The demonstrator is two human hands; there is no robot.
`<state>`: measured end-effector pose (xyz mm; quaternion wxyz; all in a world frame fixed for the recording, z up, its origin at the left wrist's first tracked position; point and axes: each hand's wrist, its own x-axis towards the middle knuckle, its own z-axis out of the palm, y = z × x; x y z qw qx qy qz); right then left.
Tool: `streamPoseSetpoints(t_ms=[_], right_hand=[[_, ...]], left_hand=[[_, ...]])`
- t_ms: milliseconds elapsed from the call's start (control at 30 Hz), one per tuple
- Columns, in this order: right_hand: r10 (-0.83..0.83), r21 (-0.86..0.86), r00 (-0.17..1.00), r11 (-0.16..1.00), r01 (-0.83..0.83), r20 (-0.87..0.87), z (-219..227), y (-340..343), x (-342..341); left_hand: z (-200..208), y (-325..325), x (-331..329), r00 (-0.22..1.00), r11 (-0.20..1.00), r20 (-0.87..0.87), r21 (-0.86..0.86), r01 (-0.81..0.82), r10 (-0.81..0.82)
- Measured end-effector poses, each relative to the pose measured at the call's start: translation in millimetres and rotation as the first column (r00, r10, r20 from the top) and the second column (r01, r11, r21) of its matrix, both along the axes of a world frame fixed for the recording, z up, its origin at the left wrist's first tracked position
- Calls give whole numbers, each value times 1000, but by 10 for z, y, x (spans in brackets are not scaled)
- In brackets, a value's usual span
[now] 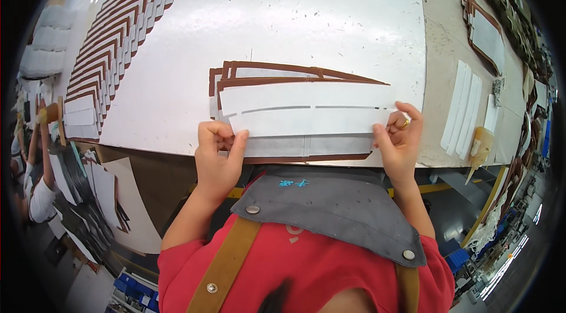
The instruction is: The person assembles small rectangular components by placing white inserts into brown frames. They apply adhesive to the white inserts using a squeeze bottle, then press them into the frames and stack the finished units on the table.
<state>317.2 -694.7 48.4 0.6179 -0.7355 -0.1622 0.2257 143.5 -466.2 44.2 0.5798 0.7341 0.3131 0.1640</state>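
Note:
My left hand (pixel 218 151) pinches the left end of a long white strip (pixel 306 122) between thumb and fingers. At its other end my right hand (pixel 401 142), with a ring on one finger, holds the strip the same way. The strip lies over a white panel with brown edging (pixel 265 96), and a broken line of narrow dark gaps runs along its upper side. Beneath are several more brown-edged panels (pixel 271 67), fanned out near the table's front edge. Whether the strip touches the panel below I cannot tell.
Overlapping brown-edged pieces (pixel 112 42) form a long row on the table's left. To the right lie loose white strips (pixel 461 106), an amber squeeze bottle with a nozzle (pixel 481 145) and another panel stack (pixel 487 39). Another person's arm (pixel 44 151) shows at far left.

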Motion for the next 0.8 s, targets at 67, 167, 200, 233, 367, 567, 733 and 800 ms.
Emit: streamPoseSetpoints(t_ms=[67,167,200,233,367,567,733,800], right_hand=[[35,-67,999,997,-35,-8,-68,-49,-46],[105,-152,994,984,-98,40,-48,-29,-35],[105,-161,994,982,-98,35,-51,-22,-30],[104,-171,994,980,-97,29,-54,-17,-25],[98,-205,994,975,-87,43,-63,21,-23],[165,-315,967,944,-97,195,-29,78,12],[177,-356,956,931,-85,234,-23,88,9],[183,-365,949,928,-80,258,-40,80,8]], left_hand=[[-11,20,-52,989,983,-130,157,95,-75],[47,41,-22,981,965,-184,238,111,-67],[45,50,-14,979,967,-191,228,117,-74],[43,60,-8,977,968,-197,218,123,-80],[45,89,11,970,966,-215,201,161,-117],[51,103,72,966,945,-229,272,183,-121],[106,124,91,955,945,-266,258,201,-130],[96,133,87,952,951,-275,235,202,-134]])
